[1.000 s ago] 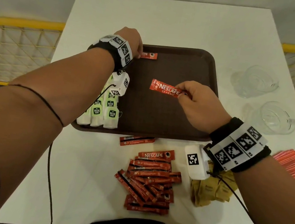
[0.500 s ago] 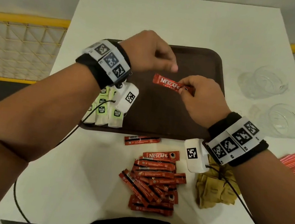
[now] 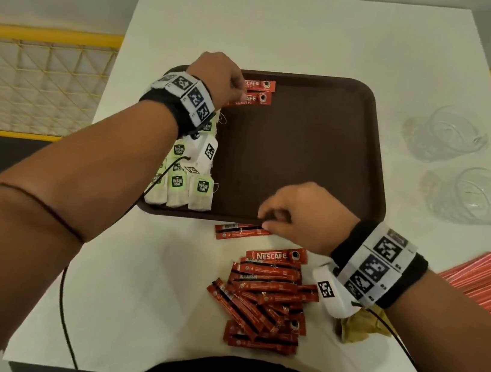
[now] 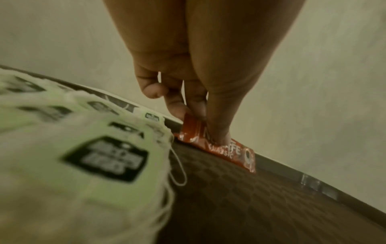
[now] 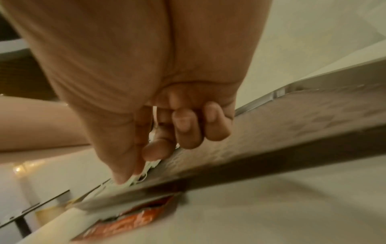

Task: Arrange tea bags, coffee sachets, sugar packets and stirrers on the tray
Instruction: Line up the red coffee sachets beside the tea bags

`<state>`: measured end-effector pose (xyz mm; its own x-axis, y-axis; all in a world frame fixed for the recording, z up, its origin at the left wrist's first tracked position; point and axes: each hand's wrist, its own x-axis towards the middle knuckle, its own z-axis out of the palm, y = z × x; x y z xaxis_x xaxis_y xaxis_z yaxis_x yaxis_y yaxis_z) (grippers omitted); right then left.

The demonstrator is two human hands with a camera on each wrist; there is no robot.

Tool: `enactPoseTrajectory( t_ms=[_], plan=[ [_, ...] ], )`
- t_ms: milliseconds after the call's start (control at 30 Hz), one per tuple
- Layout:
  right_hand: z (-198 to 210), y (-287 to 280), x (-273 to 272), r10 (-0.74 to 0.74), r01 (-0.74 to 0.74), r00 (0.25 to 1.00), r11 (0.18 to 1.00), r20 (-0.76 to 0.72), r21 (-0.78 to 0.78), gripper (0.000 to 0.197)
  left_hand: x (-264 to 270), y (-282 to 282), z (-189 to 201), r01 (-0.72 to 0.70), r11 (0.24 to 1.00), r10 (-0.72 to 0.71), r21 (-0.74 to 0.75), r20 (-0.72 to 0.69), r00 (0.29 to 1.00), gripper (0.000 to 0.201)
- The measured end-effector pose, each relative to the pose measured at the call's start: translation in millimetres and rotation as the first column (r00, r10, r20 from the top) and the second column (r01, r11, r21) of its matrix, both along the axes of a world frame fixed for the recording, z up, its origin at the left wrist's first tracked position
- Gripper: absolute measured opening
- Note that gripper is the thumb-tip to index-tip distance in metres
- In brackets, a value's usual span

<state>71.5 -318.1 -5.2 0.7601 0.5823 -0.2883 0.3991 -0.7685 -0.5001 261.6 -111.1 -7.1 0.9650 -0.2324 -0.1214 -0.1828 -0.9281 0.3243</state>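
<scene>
My left hand (image 3: 240, 94) pinches a red coffee sachet (image 3: 255, 98) by its left end at the far left corner of the brown tray (image 3: 304, 162). In the left wrist view the fingers (image 4: 196, 109) grip that sachet (image 4: 229, 151) against the tray floor. Another sachet (image 3: 260, 84) lies just beyond it. Several tea bags (image 3: 188, 187) lie in a row down the tray's left side. My right hand (image 3: 267, 220) hovers over the tray's near rim with curled fingers (image 5: 183, 125) and holds nothing. A loose sachet (image 3: 241, 232) lies on the table just under it.
A pile of coffee sachets (image 3: 266, 299) lies on the white table in front of the tray. Brown sugar packets (image 3: 356, 327) sit partly under my right wrist, and red stirrers (image 3: 483, 282) lie at the right edge. Two glass cups (image 3: 447, 135) (image 3: 473, 195) stand right of the tray.
The sachet went from my right hand to my left, which carried it to the tray's far left corner beside the first one. My right hand drew back to the tray's near edge.
</scene>
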Motion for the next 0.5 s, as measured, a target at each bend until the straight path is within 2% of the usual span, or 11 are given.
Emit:
enactPoseTrajectory(
  t_ms=[133,233,367,500],
  plan=[
    [-1,5,-9,0.135,-0.136,0.991,0.984,-0.018,-0.114,0.03,17,-14,-4,0.039,0.996,-0.038,0.078,-0.013,0.999,0.017],
    [0,9,-12,0.238,-0.226,0.971,0.944,0.022,-0.24,0.035,26,-19,-8,0.013,0.989,-0.012,0.144,-0.005,1.0,0.013],
    [-1,15,-14,0.272,-0.253,0.962,0.914,0.017,-0.316,0.039,31,-19,-13,0.013,0.987,-0.014,0.161,0.006,1.0,0.011],
    [-4,19,-17,0.288,-0.265,0.958,0.891,0.007,-0.368,0.039,32,-18,-14,0.089,0.983,-0.079,0.16,-0.064,0.995,0.014]
  ],
)
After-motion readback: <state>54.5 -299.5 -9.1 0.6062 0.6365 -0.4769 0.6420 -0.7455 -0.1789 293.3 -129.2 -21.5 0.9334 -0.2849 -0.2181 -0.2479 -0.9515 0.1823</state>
